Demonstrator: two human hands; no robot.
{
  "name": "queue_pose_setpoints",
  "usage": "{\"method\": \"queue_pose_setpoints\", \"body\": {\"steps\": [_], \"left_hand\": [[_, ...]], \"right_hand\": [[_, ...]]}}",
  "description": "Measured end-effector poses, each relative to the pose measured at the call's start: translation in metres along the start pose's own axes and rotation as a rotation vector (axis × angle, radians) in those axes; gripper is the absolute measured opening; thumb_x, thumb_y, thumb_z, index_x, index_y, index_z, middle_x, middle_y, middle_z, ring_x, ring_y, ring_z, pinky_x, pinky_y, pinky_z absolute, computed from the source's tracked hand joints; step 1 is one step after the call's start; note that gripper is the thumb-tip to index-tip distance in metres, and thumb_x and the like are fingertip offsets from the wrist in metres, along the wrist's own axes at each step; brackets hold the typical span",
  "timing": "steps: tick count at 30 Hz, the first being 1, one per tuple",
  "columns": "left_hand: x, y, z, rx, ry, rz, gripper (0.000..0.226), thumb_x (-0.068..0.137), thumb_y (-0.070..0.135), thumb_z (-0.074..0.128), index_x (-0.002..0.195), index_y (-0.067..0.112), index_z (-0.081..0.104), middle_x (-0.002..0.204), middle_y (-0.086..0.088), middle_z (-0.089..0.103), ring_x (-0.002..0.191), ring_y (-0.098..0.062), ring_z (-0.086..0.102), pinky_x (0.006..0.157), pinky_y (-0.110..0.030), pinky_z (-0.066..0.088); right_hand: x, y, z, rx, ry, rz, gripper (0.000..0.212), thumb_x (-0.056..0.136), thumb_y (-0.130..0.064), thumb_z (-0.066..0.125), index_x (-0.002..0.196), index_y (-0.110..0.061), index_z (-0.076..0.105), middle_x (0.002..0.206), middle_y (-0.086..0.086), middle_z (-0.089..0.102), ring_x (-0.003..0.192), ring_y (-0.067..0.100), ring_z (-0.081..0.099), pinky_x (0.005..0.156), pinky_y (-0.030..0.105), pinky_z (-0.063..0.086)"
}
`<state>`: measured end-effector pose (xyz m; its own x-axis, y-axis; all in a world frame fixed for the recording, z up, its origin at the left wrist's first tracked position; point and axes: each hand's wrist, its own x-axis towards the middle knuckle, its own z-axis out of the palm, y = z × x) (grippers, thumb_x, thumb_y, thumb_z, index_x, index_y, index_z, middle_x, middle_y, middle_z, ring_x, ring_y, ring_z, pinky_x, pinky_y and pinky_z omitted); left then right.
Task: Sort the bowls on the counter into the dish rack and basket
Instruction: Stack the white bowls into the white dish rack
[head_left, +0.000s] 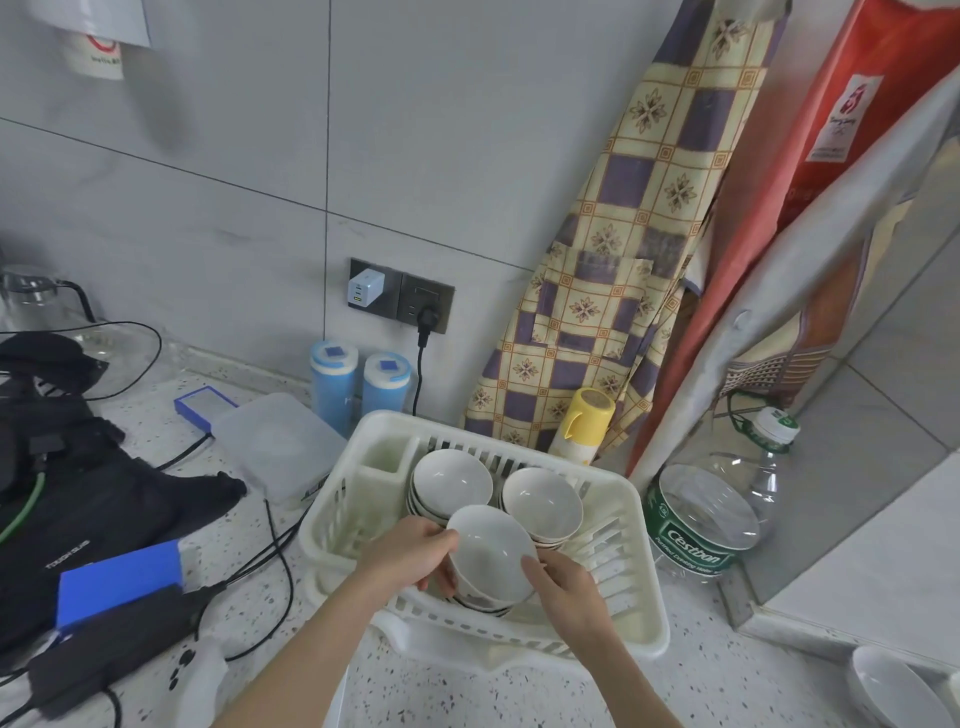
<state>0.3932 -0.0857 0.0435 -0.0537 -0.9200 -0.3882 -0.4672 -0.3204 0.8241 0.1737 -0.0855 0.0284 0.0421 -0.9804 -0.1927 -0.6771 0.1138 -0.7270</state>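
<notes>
Both hands (488, 566) around a white bowl (491, 551) — over the dish rack (623, 519), beside two bowl stacks (498, 491).

bowl stacks (452, 480) crowd rack (636, 519), front open

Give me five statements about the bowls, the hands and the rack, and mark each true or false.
1. Both hands hold the near stack of bowls in the white dish rack. True: left hand and right hand grip its sides.
2. The rack holds only one bowl. False: two more stacks, back left bowls and back right bowls, sit behind it.
3. The yellow-capped bottle stands inside the rack. False: it stands behind the rack.
4. A shallow white dish lies on the counter at far right. True.
5. The large water bottle is left of the rack. False: it is on the right.
</notes>
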Motion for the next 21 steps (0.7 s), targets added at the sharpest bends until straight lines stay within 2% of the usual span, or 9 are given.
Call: {"method": "queue_pose_setpoints", "body": {"steps": [1,3,6,9,12,16,21], "left_hand": [[0.0,0.0,0.0,0.039,-0.012,-0.001,0.026,0.078,0.036,0.045,0.057,0.025,0.057,0.062,0.009,0.074,0.042,-0.004,0.049,0.063,-0.026,0.043],[0.001,0.001,0.001,0.06,-0.034,-0.006,0.029,0.077,0.036,0.046,0.053,0.026,0.057,0.056,0.011,0.071,0.042,-0.003,0.05,0.063,-0.026,0.042],[0.005,0.001,0.0,-0.005,-0.082,-0.018,0.023,0.078,0.035,0.048,0.071,0.02,0.064,0.066,0.005,0.076,0.046,-0.008,0.052,0.06,-0.024,0.043],[0.011,0.0,0.001,-0.08,-0.064,-0.032,0.024,0.081,0.029,0.05,0.088,0.019,0.07,0.068,-0.001,0.077,0.045,-0.01,0.056,0.048,-0.018,0.044],[0.018,-0.001,0.005,-0.026,-0.033,-0.066,0.019,0.077,0.029,0.05,0.079,0.021,0.068,0.067,0.001,0.077,0.043,-0.009,0.055,0.05,-0.017,0.044],[0.022,-0.005,0.01,0.125,0.071,-0.101,0.019,0.074,0.036,0.049,0.068,0.024,0.064,0.059,0.013,0.073,0.039,-0.002,0.055,0.057,-0.021,0.041],[0.022,-0.006,0.014,0.26,0.191,-0.124,0.021,0.076,0.033,0.052,0.057,0.025,0.058,0.047,0.017,0.065,0.033,0.004,0.054,0.053,-0.021,0.037]], "right_hand": [[0.0,-0.001,-0.001,0.014,-0.016,0.018,0.016,0.089,-0.034,0.056,0.093,-0.039,0.07,0.076,-0.004,0.071,0.08,0.016,0.063,0.073,0.032,0.046],[0.0,-0.001,-0.005,0.084,-0.035,0.046,0.027,0.082,-0.016,0.058,0.086,-0.038,0.072,0.076,0.001,0.072,0.073,0.019,0.059,0.069,0.032,0.044],[0.003,-0.001,-0.008,0.184,-0.043,0.061,0.034,0.08,-0.005,0.054,0.072,-0.031,0.075,0.064,-0.003,0.069,0.06,0.01,0.056,0.061,0.025,0.041],[0.006,0.001,-0.008,0.223,-0.051,0.089,0.027,0.081,-0.005,0.054,0.063,-0.016,0.069,0.059,0.004,0.07,0.046,0.005,0.051,0.056,0.023,0.037],[0.007,0.004,-0.007,0.242,-0.039,0.089,0.028,0.082,-0.005,0.054,0.059,-0.014,0.065,0.06,0.009,0.071,0.039,0.0,0.044,0.055,0.023,0.034],[0.007,0.004,-0.007,0.246,-0.046,0.09,0.028,0.082,-0.007,0.055,0.058,-0.015,0.067,0.059,0.006,0.07,0.041,-0.001,0.043,0.059,0.025,0.035],[0.009,0.004,-0.006,0.227,-0.082,0.093,0.021,0.083,-0.009,0.056,0.072,-0.015,0.074,0.058,0.001,0.069,0.041,-0.002,0.045,0.057,0.022,0.036]]}}
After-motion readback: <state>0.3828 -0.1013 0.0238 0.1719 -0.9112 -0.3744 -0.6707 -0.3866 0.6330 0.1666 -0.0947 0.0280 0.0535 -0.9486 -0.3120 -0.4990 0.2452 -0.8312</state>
